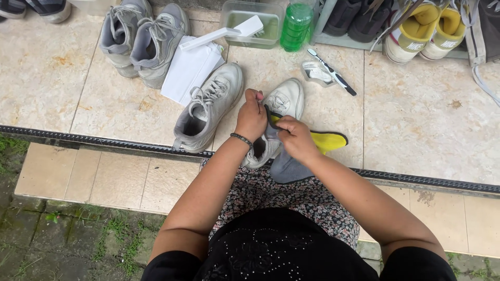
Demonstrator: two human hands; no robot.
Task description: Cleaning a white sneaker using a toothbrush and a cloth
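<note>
My left hand point(252, 115) grips the upper part of a white sneaker point(285, 100) that stands on the tiled step in front of me. My right hand point(296, 137) pinches a dark-edged yellow insole point(327, 140) at the shoe's opening; the insole's yellow end sticks out to the right. A grey cloth point(287, 167) lies under my right hand. The matching white sneaker point(209, 109) stands just to the left, laces loose.
Behind lie a folded white cloth point(188, 67), a white brush point(224, 32) across a clear tub point(252, 22), a green bottle point(296, 24), a toothbrush point(333, 73), a grey sneaker pair point(144, 39), more shoes at the right.
</note>
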